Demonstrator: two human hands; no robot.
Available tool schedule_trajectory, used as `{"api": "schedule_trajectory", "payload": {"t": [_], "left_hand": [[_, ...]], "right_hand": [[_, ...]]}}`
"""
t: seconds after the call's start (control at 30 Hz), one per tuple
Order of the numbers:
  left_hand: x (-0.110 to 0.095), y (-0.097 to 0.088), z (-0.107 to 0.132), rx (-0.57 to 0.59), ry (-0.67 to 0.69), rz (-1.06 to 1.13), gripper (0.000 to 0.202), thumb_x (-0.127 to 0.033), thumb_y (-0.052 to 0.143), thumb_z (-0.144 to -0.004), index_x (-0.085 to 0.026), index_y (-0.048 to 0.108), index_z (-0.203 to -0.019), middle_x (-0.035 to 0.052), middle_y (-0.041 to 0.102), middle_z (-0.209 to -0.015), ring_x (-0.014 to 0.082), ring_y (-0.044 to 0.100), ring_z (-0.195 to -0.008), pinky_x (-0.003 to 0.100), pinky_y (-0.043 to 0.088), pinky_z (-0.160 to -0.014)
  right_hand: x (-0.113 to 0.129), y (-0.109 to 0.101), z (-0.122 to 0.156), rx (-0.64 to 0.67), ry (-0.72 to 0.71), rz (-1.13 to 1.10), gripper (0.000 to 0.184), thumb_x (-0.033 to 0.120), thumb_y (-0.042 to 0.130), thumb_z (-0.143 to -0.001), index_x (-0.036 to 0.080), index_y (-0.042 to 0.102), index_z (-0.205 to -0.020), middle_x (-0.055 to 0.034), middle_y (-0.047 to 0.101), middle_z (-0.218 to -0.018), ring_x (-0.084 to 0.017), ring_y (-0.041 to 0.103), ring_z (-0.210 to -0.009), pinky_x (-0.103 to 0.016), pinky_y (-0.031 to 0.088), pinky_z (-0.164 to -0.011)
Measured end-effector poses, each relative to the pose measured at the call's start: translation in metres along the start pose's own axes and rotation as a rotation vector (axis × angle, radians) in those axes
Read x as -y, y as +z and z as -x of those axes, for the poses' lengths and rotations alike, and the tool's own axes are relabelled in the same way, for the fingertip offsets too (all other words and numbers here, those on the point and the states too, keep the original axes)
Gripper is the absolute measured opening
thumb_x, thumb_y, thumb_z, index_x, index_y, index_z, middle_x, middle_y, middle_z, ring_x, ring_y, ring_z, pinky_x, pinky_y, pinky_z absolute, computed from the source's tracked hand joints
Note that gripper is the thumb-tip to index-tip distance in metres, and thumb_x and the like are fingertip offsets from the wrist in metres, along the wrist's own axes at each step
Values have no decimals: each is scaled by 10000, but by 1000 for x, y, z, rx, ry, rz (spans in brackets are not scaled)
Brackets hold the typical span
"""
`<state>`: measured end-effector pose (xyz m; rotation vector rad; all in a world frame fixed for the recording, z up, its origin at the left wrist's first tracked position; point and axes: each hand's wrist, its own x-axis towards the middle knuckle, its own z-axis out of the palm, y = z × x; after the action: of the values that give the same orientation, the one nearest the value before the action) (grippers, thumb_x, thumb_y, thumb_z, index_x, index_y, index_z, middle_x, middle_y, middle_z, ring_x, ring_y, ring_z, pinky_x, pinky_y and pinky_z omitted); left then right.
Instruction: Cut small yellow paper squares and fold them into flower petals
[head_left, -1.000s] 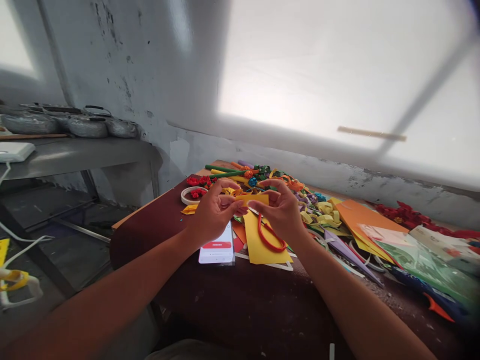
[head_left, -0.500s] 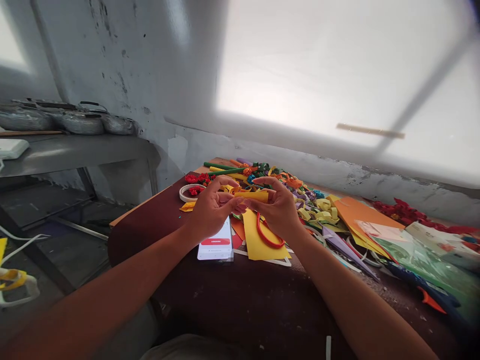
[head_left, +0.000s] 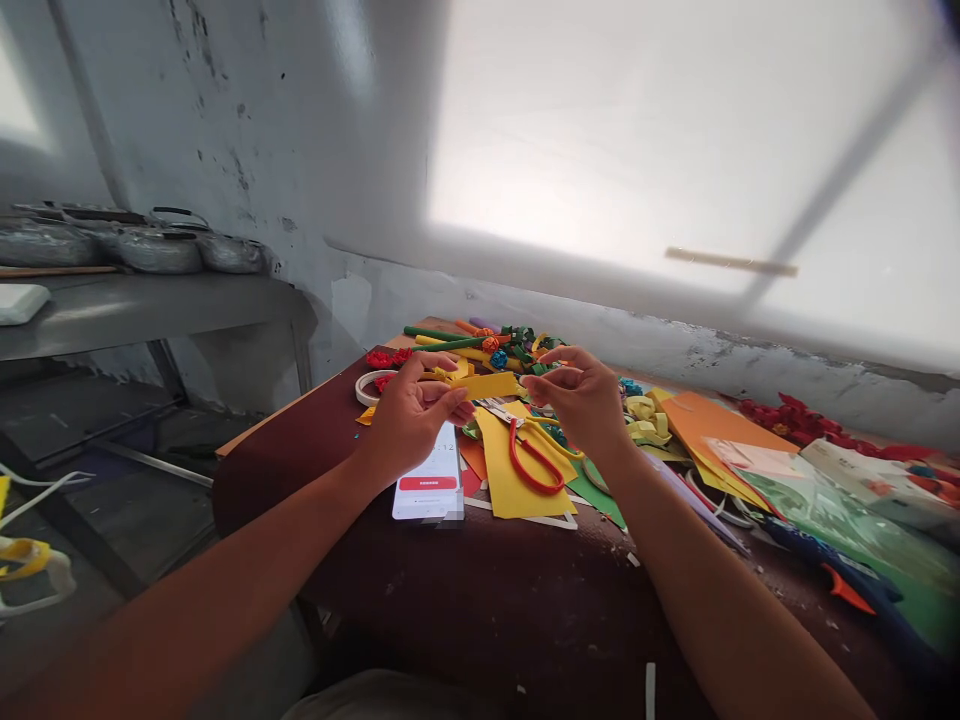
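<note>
A strip of yellow paper (head_left: 487,386) is pinched at its left end by my left hand (head_left: 416,405), above the table. Just past the strip's right end is my right hand (head_left: 581,395), thumb and fingers brought together; whatever they may hold is too small to make out. Below the hands, scissors (head_left: 536,468) with one red and one yellow handle loop rest on a yellow sheet of paper (head_left: 499,475). Under my left hand lies a lit phone (head_left: 429,495). A roll of white tape (head_left: 366,388) is left of my left hand.
Paper flowers, rolled paper tubes (head_left: 435,332) and curled strips crowd the table's back. On the right are orange paper (head_left: 724,425), a clear plastic bag (head_left: 817,500) and a blue glue gun (head_left: 832,560). Wrapped pans (head_left: 161,250) stand on a side table at left.
My right hand has moved right, off the yellow paper strip, which stays in my left hand. The scissors on the yellow sheet show more fully now.
</note>
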<state>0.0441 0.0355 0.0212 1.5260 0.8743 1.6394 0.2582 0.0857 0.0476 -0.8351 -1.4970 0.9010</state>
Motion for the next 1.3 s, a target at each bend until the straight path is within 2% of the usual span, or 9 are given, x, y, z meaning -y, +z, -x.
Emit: {"api": "schedule_trajectory", "payload": {"t": [0.07, 0.2, 0.5, 0.73, 0.87, 0.97, 1.1, 1.2, 1.3], "left_hand": [[2, -3, -1, -53, 35, -24, 379, -363, 798, -842, -212, 528, -1062, -15, 754, -687, 184, 762, -643, 302, 645, -658], [1, -3, 0, -77, 74, -52, 371, -344, 785, -861, -220, 541, -1111, -15, 762, -726, 191, 778, -686, 318, 655, -702], [2, -1, 1, -41, 83, -32, 377, -367, 805, -842, -210, 579, -1101, 13, 764, -858, 194, 786, -750, 313, 654, -735], [1, -1, 0, -35, 83, -88, 364, -407, 782, -854, -202, 594, -1090, 25, 738, -876, 194, 767, -756, 339, 644, -747], [6, -6, 2, -70, 202, -412, 424, -415, 773, -858, -240, 619, -1213, 36, 715, -988, 189, 732, -897, 288, 607, -742], [9, -8, 4, -78, 376, -608, 421, -366, 743, -894, -266, 626, -1286, -21, 672, -807, 133, 677, -743, 236, 569, -678], [9, -6, 6, 12, 520, -538, 160, -287, 719, -918, -220, 722, -1063, 2, 753, -843, 125, 718, -742, 232, 592, -735], [8, -5, 6, 17, 488, -423, 147, -262, 743, -896, -201, 733, -1030, 36, 788, -949, 157, 759, -842, 254, 621, -800], [7, -5, 5, 1, 436, -356, 129, -280, 791, -850, -196, 770, -945, 44, 792, -886, 170, 759, -810, 268, 627, -792]], "right_hand": [[-3, -3, -2, -31, -80, -6, 432, 443, 918, -649, 214, 641, -888, 21, 704, -624, -139, 614, -547, -265, 498, -563], [-5, 8, 5, 101, -132, -64, 348, 459, 856, -739, 221, 669, -910, -5, 735, -713, -157, 671, -657, -278, 531, -637], [-5, 21, 11, 132, -61, -203, 444, 366, 942, -633, 232, 656, -945, 9, 734, -732, -161, 683, -680, -273, 529, -648], [-9, 22, 11, 154, -87, -122, 307, 383, 915, -654, 199, 715, -797, -15, 727, -709, -170, 688, -657, -292, 560, -635], [-8, 20, 16, 121, -310, 188, 46, 259, 791, -814, 217, 789, -833, -42, 777, -811, -187, 731, -734, -300, 588, -685], [-5, 19, 19, 57, -581, 358, 151, 179, 692, -904, 231, 814, -977, -57, 787, -941, -184, 742, -834, -298, 597, -774], [-2, 22, 22, 162, -742, 432, 282, 151, 638, -951, 238, 779, -1180, -80, 767, -1036, -185, 737, -925, -298, 593, -838], [-2, 24, 24, 195, -770, 429, 336, 145, 635, -955, 264, 754, -1246, -86, 758, -1064, -192, 729, -953, -315, 589, -856], [-3, 23, 24, 224, -717, 367, 359, 136, 650, -944, 289, 749, -1254, -72, 760, -1094, -189, 726, -994, -315, 580, -883]]}}
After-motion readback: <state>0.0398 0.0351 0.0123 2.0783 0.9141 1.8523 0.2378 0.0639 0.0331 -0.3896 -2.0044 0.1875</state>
